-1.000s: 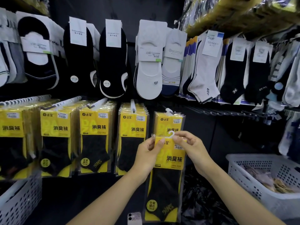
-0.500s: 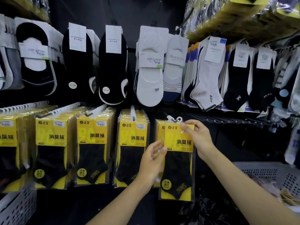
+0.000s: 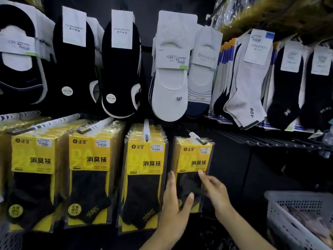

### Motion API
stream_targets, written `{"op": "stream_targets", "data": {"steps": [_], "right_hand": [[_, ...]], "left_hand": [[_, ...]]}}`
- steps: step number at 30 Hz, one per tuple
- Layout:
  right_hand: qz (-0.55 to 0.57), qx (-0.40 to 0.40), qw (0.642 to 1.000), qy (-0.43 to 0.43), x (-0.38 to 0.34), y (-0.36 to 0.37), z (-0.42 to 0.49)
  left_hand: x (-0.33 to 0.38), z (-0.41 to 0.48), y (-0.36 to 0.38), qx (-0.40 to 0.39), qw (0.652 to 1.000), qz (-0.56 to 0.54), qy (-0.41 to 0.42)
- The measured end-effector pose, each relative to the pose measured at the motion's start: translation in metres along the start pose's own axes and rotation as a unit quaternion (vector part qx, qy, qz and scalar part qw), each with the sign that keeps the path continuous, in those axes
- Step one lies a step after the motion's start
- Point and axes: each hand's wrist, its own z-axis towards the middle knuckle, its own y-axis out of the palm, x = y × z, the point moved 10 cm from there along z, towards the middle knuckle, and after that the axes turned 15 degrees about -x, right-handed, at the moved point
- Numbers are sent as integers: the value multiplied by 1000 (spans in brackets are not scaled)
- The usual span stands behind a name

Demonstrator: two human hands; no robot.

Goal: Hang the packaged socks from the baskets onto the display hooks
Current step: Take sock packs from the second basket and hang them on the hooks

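The packaged socks [image 3: 193,159] hang from the display hook [image 3: 196,139], last in the lower row, at about five o'clock from the view's centre. The left hand [image 3: 173,212] lies at seven o'clock of that pack, its grip slack, with straight fingers along the pack's left edge and the thumb across its lower front. The right hand [image 3: 214,191] is at four o'clock of the pack, its grip loose and holding nothing, one fingertip at the right edge. More yellow packs [image 3: 144,168] fill the row toward nine o'clock. A white basket [image 3: 281,210] sits at four o'clock.
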Motion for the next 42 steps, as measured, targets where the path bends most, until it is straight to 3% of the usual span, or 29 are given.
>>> {"op": "stream_targets", "data": {"steps": [8, 15, 20, 24, 27, 30, 34, 38, 42], "right_hand": [[34, 45, 997, 50, 25, 12, 77], [-34, 43, 992, 117, 33, 23, 136], [30, 38, 996, 69, 32, 16, 104], [-31, 21, 999, 39, 16, 7, 34], [-65, -46, 995, 56, 21, 16, -32], [-82, -107, 985, 109, 47, 36, -101], [-108, -196, 944, 244, 131, 80, -191], [-132, -239, 883, 382, 245, 118, -277], [-175, -279, 822, 464, 328, 142, -344]], "left_hand": [[-41, 85, -17, 39, 989, -119, -80], [-61, 136, -36, 69, 986, -132, -76], [-72, 111, -24, 35, 987, -118, -101], [-61, 49, -4, -30, 995, -48, -80], [-49, -16, 8, -116, 992, -2, -54], [-58, -92, 9, -191, 975, 98, -63], [-120, -204, -2, -254, 939, 161, -166], [-192, -319, -26, -210, 922, 157, -286], [-248, -420, -44, -137, 898, 122, -401]]}}
